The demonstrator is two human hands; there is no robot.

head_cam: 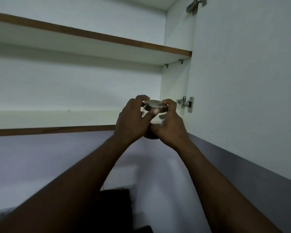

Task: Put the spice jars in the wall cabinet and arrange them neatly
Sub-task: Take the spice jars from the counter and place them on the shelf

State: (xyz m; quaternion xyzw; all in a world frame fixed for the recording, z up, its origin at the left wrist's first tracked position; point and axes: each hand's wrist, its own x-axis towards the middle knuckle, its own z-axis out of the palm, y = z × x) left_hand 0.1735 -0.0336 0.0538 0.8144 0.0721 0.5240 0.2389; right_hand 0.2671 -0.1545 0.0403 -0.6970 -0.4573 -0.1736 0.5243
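Head view: metal-lidded spice jar, two-handed.

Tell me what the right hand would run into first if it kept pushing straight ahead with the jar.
Probably nothing until the cabinet's back wall. The right hand and left hand hold the spice jar over the lower shelf, which looks bare ahead; depth is unclear.

Dim, bluish, soft picture; wide-angle bowing bends the shelf edges, and shadow darkens the lower frame.
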